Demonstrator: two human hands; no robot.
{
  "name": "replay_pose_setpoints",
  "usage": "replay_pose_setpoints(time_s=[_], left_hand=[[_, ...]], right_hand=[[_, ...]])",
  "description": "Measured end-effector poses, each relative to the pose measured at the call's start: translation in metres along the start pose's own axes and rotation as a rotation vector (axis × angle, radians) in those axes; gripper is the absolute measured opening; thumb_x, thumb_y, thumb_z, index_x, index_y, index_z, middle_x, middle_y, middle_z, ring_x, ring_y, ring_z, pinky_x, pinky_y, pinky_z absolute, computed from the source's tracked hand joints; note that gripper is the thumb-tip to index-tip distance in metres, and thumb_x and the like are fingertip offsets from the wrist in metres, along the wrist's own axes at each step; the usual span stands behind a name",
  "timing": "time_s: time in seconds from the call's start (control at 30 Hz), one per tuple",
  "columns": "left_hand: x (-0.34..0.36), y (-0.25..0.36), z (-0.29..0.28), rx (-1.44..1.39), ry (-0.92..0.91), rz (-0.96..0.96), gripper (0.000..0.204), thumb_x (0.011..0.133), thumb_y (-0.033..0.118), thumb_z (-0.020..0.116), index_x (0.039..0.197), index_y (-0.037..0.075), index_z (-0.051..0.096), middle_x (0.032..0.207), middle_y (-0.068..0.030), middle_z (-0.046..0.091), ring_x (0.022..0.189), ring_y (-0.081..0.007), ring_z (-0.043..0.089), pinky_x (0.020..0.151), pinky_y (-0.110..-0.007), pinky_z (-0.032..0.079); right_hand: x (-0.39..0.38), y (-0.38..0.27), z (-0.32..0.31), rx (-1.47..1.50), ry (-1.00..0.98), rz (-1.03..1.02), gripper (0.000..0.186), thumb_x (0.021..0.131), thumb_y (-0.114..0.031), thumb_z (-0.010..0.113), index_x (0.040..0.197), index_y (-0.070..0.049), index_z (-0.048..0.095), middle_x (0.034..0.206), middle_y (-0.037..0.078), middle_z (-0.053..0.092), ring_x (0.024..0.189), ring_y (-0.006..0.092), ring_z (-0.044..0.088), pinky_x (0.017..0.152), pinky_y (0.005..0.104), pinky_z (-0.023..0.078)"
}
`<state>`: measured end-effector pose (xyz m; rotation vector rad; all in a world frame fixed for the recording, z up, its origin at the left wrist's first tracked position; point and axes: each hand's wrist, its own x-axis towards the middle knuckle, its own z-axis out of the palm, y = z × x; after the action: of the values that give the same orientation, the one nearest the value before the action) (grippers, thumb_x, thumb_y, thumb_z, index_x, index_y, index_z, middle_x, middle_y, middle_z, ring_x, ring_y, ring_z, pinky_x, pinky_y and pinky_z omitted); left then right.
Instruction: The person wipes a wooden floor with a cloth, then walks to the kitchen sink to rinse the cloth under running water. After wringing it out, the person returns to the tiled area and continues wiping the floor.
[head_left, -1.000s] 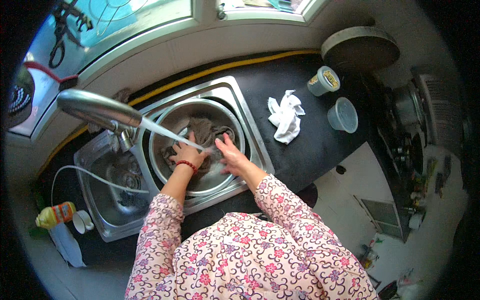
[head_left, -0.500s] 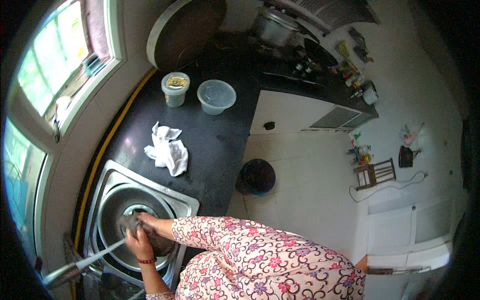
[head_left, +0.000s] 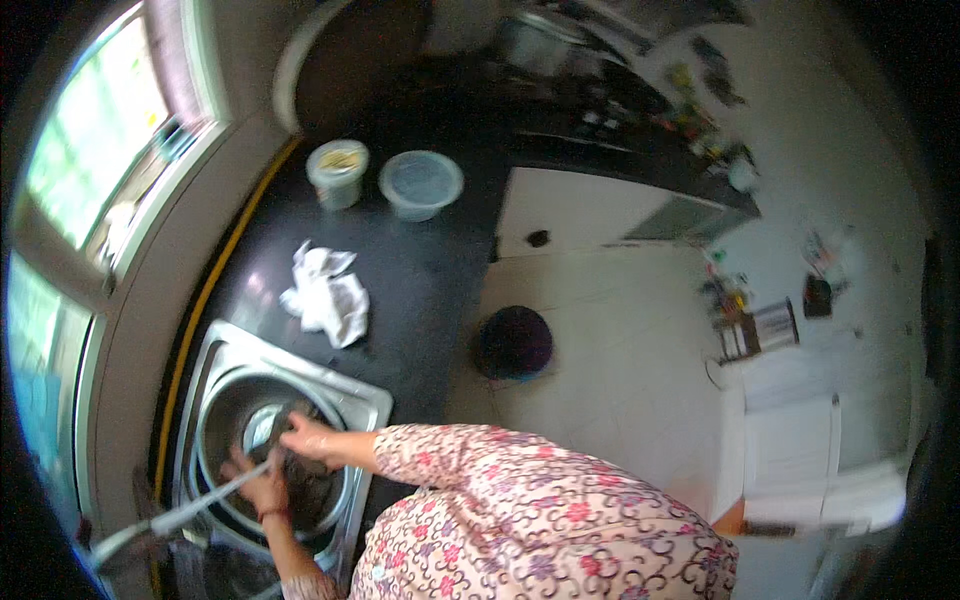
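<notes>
A round metal basin (head_left: 206, 440) sits in the steel sink (head_left: 372, 402) at the lower left. Inside it lies a dark grey cloth (head_left: 318, 488), wet-looking and bunched. My right hand (head_left: 308, 440) reaches in from the right, its fingers closed on part of the cloth near the basin's middle. Over the basin's near left side is my left hand (head_left: 262, 488), with a red bracelet at the wrist. Its fingers look apart, though motion blurs them. A long pale tap spout (head_left: 205, 498) crosses in front of the left hand and partly hides it.
On the black counter (head_left: 415, 285) lie a crumpled white cloth (head_left: 328, 298), a lidded tub (head_left: 338, 175) and a round clear container (head_left: 421, 186). A dark bucket (head_left: 514, 343) stands on the floor to the right. A window (head_left: 95, 130) lines the left wall.
My hands have moved apart; the left has shifted down and left off the bunched cloth. The cloth has spread lower in the basin. The view has shifted slightly and is blurred.
</notes>
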<state>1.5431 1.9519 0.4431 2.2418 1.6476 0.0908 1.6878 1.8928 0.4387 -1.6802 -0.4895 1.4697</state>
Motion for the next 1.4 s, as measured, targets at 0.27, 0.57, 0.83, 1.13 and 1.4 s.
replay_pose_setpoints(time_s=[0.27, 0.57, 0.83, 1.13, 1.4], left_hand=[[0.025, -0.017, 0.04, -0.589, -0.006, -0.027, 0.029, 0.067, 0.025, 0.066, 0.081, 0.0, 0.059, 0.087, -0.0171, 0.057, 0.081, -0.0322, 0.054, 0.075, -0.04, 0.043], [-0.016, 0.044, -0.041, -0.509, 0.29, 0.303, 0.016, 0.077, 0.013, 0.055, 0.085, -0.001, 0.056, 0.088, -0.0184, 0.056, 0.082, -0.0351, 0.054, 0.075, -0.038, 0.043], [0.008, -0.03, -0.047, -0.571, 0.494, 0.111, 0.022, 0.084, 0.018, 0.052, 0.086, -0.003, 0.055, 0.08, -0.0185, 0.054, 0.075, -0.0306, 0.054, 0.067, -0.037, 0.043], [-0.045, -0.023, -0.064, -0.719, 0.361, 0.293, 0.018, 0.083, 0.008, 0.057, 0.099, 0.002, 0.059, 0.093, -0.013, 0.057, 0.083, -0.0254, 0.057, 0.074, -0.031, 0.046], [-0.067, -0.021, -0.024, 0.047, 0.135, 0.226, 0.036, 0.071, 0.016, 0.069, 0.101, 0.0, 0.056, 0.108, -0.0208, 0.05, 0.096, -0.0353, 0.051, 0.082, -0.04, 0.045]], right_hand=[[-0.017, -0.019, -0.009, 0.411, -0.117, 0.366, 0.089, 0.076, -0.064, 0.051, 0.14, -0.025, 0.003, 0.148, 0.01, 0.003, 0.13, 0.0467, 0.01, 0.086, 0.0765, 0.013], [-0.002, -0.02, 0.014, 0.884, -0.292, 0.364, 0.042, 0.08, -0.046, 0.057, 0.098, -0.009, 0.06, 0.095, 0.009, 0.062, 0.086, 0.0258, 0.058, 0.084, 0.0463, 0.043], [-0.02, -0.065, 0.012, -0.127, -0.121, -0.412, 0.028, 0.069, -0.018, 0.068, 0.088, 0.0, 0.057, 0.079, 0.006, 0.059, 0.073, 0.0139, 0.056, 0.069, 0.0269, 0.046], [-0.032, -0.054, -0.023, -0.609, 0.063, -0.758, 0.024, 0.06, -0.01, 0.061, 0.081, -0.001, 0.055, 0.093, 0.013, 0.053, 0.091, 0.0266, 0.051, 0.082, 0.0324, 0.042], [-0.046, -0.006, -0.025, -0.457, -0.417, -0.062, 0.022, 0.077, -0.008, 0.055, 0.096, 0.002, 0.058, 0.079, 0.008, 0.059, 0.065, 0.0123, 0.055, 0.057, 0.0254, 0.047]])
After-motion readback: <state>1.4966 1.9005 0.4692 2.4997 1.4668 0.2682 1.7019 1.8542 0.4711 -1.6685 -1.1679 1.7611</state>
